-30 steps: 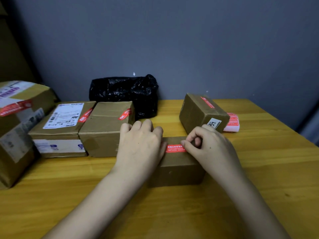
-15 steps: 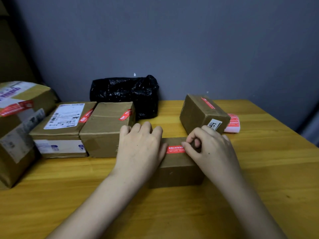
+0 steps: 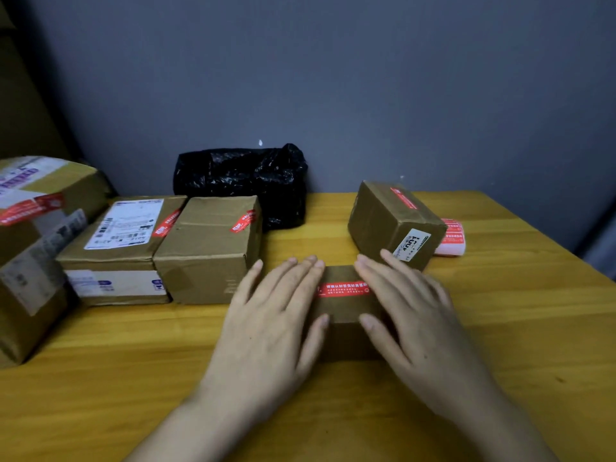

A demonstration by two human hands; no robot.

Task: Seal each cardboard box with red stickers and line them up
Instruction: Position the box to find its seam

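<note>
Grey wall backs a yellow wooden surface on which the small cardboard box sits near the front middle, and every other place is given from that box. A moment ago the right hand was curled with its fingertips pinching down the right end of the red sticker; now both hands lie flat, fingers straight and spread, the left hand covering the box's left part and the right hand its right part, with the sticker showing whole between them across the top. That reads as the sticker being fully laid and smoothed, so this box looks sealed and ready to join the line. To the left of it stand three stickered boxes side by side: a plain brown box, a box with a white shipping label, and a large box at the far left. Behind and to the right sits a tilted box bearing its own red strip, with the sticker roll just beyond it. A black plastic bag rests behind, against the wall.
</note>
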